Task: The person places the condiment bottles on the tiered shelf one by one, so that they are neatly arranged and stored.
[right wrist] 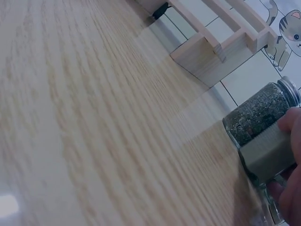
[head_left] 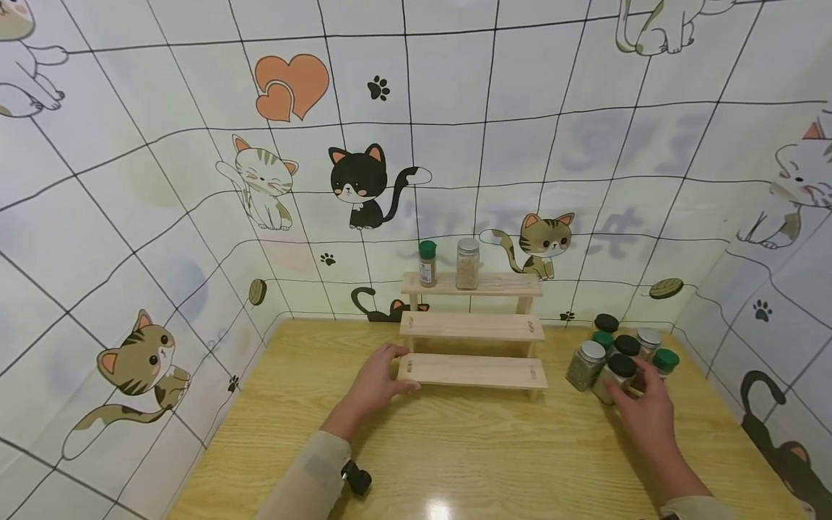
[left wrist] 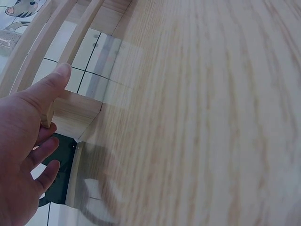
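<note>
A three-step wooden rack [head_left: 471, 327] stands on the table against the back wall. My left hand [head_left: 372, 383] holds the left end of its lowest step; in the left wrist view the thumb [left wrist: 59, 77] lies over the board's edge. On the top step are a green-capped spice jar [head_left: 427, 264] and a silver-lidded jar [head_left: 467, 264]. At the right, my right hand [head_left: 650, 415] grips a black-lidded spice jar [head_left: 620, 367] at the front of a group. The right wrist view shows its greyish contents [right wrist: 268, 153], with a silver-lidded jar of dark herbs [right wrist: 258, 113] next to it.
Several more jars crowd behind the gripped one, among them a green-capped jar [head_left: 666, 361] and a silver-lidded one [head_left: 648, 342]. A cat-patterned sheet [head_left: 448, 159] covers the walls behind and at both sides of the wood-grain table [head_left: 468, 440].
</note>
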Tool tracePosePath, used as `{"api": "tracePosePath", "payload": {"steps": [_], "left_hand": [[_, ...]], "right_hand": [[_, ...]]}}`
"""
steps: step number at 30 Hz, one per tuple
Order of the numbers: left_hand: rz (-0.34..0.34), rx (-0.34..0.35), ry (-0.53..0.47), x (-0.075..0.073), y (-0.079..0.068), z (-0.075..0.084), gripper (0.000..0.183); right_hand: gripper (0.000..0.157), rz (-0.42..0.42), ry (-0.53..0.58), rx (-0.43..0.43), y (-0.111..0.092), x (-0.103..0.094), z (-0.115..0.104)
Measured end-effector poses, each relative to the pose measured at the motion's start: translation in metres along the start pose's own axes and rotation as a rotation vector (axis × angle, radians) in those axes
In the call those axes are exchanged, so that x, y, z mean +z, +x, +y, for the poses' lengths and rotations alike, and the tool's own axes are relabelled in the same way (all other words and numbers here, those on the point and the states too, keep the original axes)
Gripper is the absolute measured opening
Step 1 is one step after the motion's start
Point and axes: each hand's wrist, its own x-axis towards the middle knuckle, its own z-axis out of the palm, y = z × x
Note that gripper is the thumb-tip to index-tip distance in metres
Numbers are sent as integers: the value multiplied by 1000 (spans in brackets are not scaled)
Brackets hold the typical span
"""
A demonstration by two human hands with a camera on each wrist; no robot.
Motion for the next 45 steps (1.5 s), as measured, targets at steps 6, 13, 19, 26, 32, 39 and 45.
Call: {"api": "tracePosePath", "payload": {"steps": [6,13,19,26,32,39,45], "left_hand": [[-3,0,4,0,1,0,78],[-5,-11,-9,0,1,2,78],[-4,-1,2,0,1,0,78],[-2,-8,-1,0,2,-1,77],[-1,-6,0,0,1,0,77],[4,4,18,-1,1,2,77],[1,12,9,-2,-1,4,76]], "right_hand": [[60,9,15,-2,-2,-1,2],[61,47,18,14,1,-3,-3],[64,77,7,63,5,-8,-11],[61,151,34,15,9,-13,-27],[59,171,54,-6,12,-17,-40],[60,174,61,-12,19,-22,-58],[57,173,86,-59,27,-23,-71]]}}
